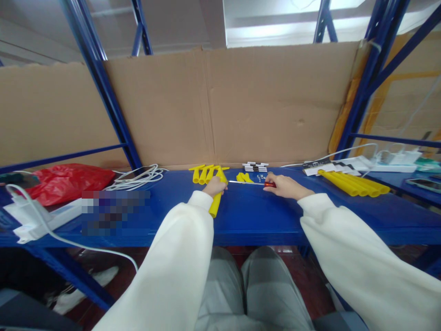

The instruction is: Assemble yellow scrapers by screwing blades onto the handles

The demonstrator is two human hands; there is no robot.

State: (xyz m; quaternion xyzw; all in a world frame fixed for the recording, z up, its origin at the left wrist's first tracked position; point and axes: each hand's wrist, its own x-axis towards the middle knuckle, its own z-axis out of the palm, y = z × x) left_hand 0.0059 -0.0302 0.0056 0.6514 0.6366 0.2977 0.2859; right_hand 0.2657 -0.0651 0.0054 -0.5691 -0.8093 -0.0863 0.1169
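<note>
Right hand (285,186) and left hand (214,186) face each other over the blue worktop (255,216) in the head view, joined by a red-handled screwdriver (270,185) lying nearly level between them. Its tip could slip off the yellow tapered tube (215,208) if the tube turned in the grasp or the shaft came in at a slant, and the left fingers, so near the tip, might then be jabbed. Small metal pieces (261,178), perhaps screws, lie just beyond the shaft; a careless sweep of the right hand could scatter them. As for the grips, the left fingers are closed around the tube near its far end, its wide end pointing toward the person. The right fingers are curled closed on the screwdriver's handle. Whether the tip touches the tube cannot be told.
</note>
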